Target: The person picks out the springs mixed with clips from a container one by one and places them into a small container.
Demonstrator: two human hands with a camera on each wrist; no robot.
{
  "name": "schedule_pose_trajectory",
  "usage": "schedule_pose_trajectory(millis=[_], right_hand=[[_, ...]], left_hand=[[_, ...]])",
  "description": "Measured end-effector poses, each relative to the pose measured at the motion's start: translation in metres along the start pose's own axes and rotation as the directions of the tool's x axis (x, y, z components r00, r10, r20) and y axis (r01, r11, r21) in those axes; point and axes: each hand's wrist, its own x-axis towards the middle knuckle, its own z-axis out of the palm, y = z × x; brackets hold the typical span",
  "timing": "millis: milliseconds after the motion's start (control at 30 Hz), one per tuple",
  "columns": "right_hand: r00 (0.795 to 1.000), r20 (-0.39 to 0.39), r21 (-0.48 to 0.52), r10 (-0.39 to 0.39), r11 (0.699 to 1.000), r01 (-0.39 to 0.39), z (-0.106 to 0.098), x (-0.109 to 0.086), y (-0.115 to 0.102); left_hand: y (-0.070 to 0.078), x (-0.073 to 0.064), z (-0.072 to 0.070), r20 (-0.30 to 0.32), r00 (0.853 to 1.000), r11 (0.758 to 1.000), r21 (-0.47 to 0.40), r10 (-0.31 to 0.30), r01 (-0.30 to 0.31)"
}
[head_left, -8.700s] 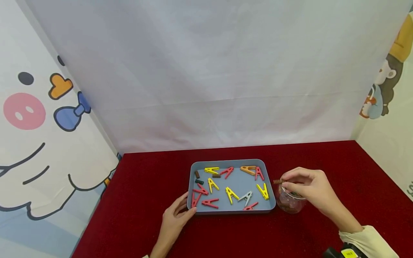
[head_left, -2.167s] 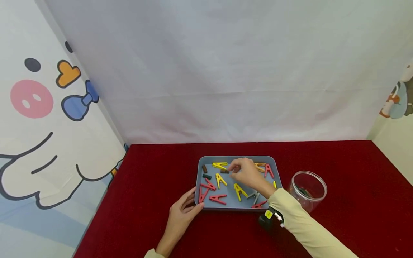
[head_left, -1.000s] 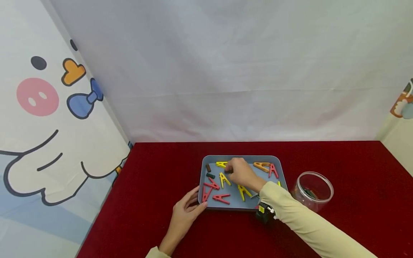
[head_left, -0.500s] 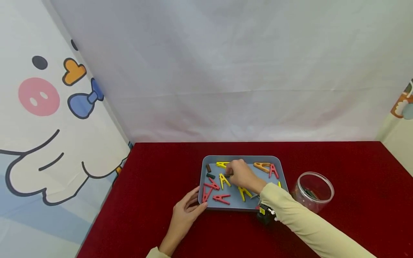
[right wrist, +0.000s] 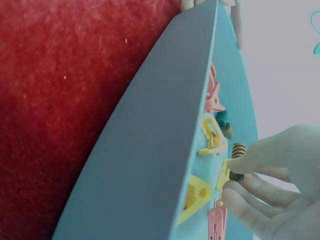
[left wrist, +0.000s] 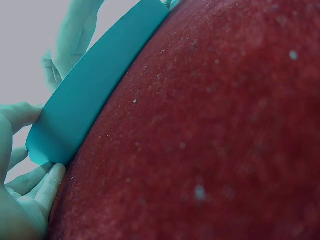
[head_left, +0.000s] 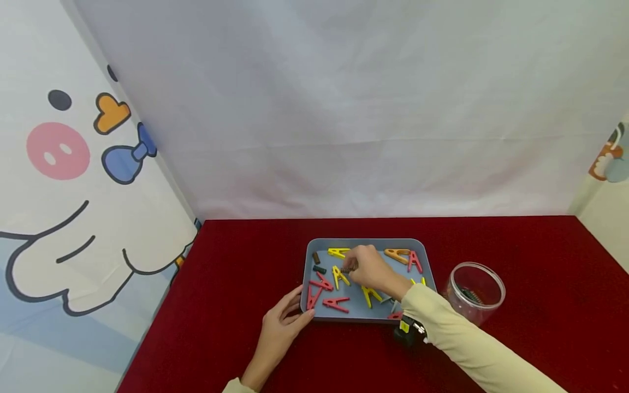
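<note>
My right hand [head_left: 369, 267] reaches into the grey-blue tray [head_left: 344, 319] from the right. Between thumb and fingers it pinches a dark brownish coil spring [right wrist: 239, 150], low over the tray floor beside a yellow clothespin half-open in shape [head_left: 340, 277]. Part of the spring is hidden by the thumb. My left hand [head_left: 282, 334] holds the tray's near left corner, thumb at the front wall and fingers along the left side. A brown spring [head_left: 316, 257] and a green spring [head_left: 319, 269] lie at the tray's left.
Red clothespins [head_left: 336, 304], more yellow ones [head_left: 371, 296] and an orange one [head_left: 397, 255] lie about the tray. To its right stands a clear round jar [head_left: 475, 295] with springs inside. A white curtain [head_left: 373, 136] rises behind the red tabletop [head_left: 245, 262].
Earlier my right hand held a brown spring at the jar; it has since moved left into the tray. Over the last second it stays there, shifting slightly. My left hand keeps the tray corner.
</note>
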Motion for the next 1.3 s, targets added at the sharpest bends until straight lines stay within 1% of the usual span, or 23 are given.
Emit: schedule_pose_trajectory(millis=[233,433,500,667,767,1000,1167,1300], right_hand=[[1.0,-0.013,0.021,-0.017,1.0,0.018,-0.005,-0.007,-0.003],[0.998,-0.023,0.034,-0.06,0.998,0.061,-0.012,-0.015,-0.004],[0.998,-0.027,0.035,-0.051,0.998,0.052,-0.014,-0.019,-0.005],[1.0,-0.025,0.029,-0.011,1.0,0.012,-0.02,-0.026,-0.007],[0.999,-0.029,0.029,-0.024,0.999,0.025,-0.022,-0.029,-0.008],[0.998,-0.04,0.02,-0.041,0.999,0.041,-0.029,-0.037,-0.009],[0.995,-0.057,0.029,-0.084,0.996,0.086,-0.033,-0.042,-0.009],[0.993,-0.063,0.031,-0.098,0.994,0.1,-0.037,-0.047,-0.008]], left_hand=[[0.0,0.0,0.0,-0.002,1.0,1.0,-0.011,-0.002,0.002],[0.002,0.0,0.0,-0.006,1.0,1.0,-0.018,-0.012,0.012],[0.006,-0.001,0.0,-0.001,1.0,1.0,-0.024,-0.018,0.018],[0.024,-0.006,-0.001,0.015,0.999,0.999,-0.038,-0.034,0.035],[0.029,-0.008,-0.001,0.014,0.999,0.998,-0.027,-0.052,0.052],[0.002,-0.001,0.0,-0.017,0.999,0.999,-0.005,-0.039,0.039],[0.002,-0.001,-0.001,-0.013,0.998,0.999,-0.001,-0.053,0.053],[0.012,-0.003,-0.001,0.001,0.998,0.998,-0.01,-0.068,0.068]])
